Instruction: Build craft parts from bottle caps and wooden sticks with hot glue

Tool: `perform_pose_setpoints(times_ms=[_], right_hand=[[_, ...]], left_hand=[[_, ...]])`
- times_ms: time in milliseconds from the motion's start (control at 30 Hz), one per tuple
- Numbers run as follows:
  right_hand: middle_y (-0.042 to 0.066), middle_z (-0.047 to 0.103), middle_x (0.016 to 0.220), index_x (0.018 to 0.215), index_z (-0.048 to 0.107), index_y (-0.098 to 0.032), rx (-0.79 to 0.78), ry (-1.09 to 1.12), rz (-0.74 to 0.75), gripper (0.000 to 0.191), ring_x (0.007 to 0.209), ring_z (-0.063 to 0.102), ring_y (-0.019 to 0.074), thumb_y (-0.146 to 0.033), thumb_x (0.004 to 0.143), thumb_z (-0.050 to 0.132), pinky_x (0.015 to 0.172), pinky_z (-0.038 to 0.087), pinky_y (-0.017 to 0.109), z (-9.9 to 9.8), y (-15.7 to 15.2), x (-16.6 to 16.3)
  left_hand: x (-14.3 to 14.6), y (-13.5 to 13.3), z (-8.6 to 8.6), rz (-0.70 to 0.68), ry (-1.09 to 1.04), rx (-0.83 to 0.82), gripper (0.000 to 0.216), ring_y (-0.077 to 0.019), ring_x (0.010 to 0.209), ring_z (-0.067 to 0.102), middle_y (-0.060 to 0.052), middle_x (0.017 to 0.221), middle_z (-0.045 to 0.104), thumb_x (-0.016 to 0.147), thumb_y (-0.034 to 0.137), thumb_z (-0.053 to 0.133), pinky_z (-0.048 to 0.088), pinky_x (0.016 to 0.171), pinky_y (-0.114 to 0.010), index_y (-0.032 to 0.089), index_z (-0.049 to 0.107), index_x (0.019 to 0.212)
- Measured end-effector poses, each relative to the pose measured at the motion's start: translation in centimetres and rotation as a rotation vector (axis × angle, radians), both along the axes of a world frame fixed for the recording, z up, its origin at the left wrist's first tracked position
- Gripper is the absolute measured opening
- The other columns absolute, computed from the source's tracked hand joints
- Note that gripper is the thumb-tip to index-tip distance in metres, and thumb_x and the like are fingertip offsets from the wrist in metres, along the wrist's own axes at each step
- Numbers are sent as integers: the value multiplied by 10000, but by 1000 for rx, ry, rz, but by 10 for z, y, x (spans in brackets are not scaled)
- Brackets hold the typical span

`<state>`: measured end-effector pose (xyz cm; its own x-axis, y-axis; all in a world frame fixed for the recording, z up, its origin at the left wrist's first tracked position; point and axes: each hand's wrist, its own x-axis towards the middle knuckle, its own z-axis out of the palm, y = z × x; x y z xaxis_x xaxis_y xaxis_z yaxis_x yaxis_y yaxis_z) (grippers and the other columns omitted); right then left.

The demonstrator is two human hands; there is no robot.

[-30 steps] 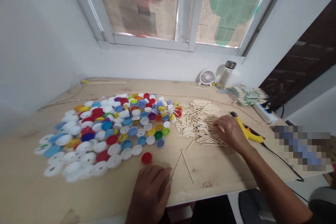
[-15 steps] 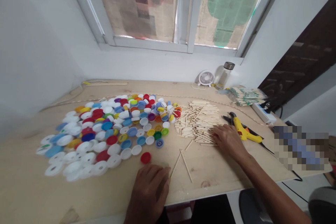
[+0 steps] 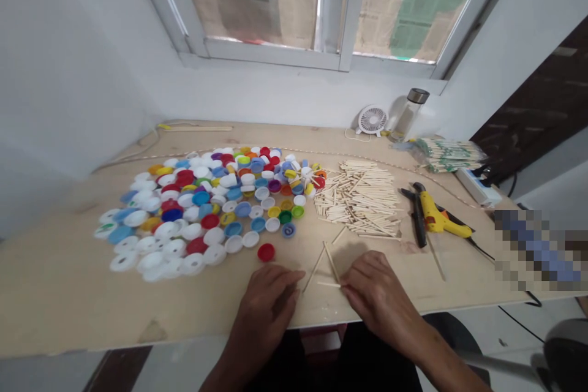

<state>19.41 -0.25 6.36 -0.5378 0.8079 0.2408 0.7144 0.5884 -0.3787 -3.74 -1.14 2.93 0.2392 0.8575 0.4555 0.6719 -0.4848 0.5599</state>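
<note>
Between my hands, two thin wooden sticks form an inverted V on the table, a left stick (image 3: 314,266) and a right stick (image 3: 330,261). My right hand (image 3: 381,297) pinches a third wooden stick (image 3: 327,284), held level by the foot of the right stick. My left hand (image 3: 266,300) rests on the table beside the left stick's lower end, thumb and forefinger apart with nothing visible between them. A red bottle cap (image 3: 266,252) lies just beyond it. Past the V is a pile of wooden sticks (image 3: 362,196).
Many coloured bottle caps (image 3: 193,214) spread over the left of the table (image 3: 59,294). To the right lie a yellow glue gun (image 3: 441,220) with its cord, and a power strip (image 3: 478,187). A small fan (image 3: 372,119), a glass bottle (image 3: 408,115) and bagged sticks (image 3: 448,154) stand behind.
My right hand has come from the stick pile toward me and left, bringing a stick to the V. My left hand stays by the left stick. The view has tilted down slightly.
</note>
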Motion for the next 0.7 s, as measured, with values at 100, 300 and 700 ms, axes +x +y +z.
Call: perform_pose_setpoints(times_ms=[100, 300, 700], right_hand=[[21, 583, 731, 784, 594, -198, 81, -20, -5, 182, 757, 499, 186, -172, 929, 487, 768, 334, 350, -7, 0, -12], [16, 566, 699, 736, 580, -199, 127, -42, 6, 209, 743, 484, 188, -177, 927, 496, 763, 335, 357, -10, 0, -16], [13, 571, 710, 738, 559, -192, 147, -23, 6, 261, 758, 483, 177, -192, 966, 432, 822, 351, 381, -21, -2, -25]], left_hand=[[0, 0, 2, -29, 10, -12, 222, -199, 838, 648, -36, 859, 708, 836, 160, 515, 523, 779, -360, 239, 657, 987], [0, 0, 4, -60, 31, -10, 219, -199, 848, 633, -29, 856, 703, 830, 160, 525, 500, 797, -365, 244, 653, 986], [8, 1, 5, -97, 97, -23, 202, -199, 815, 587, -19, 807, 659, 817, 103, 512, 453, 793, -393, 221, 644, 915]])
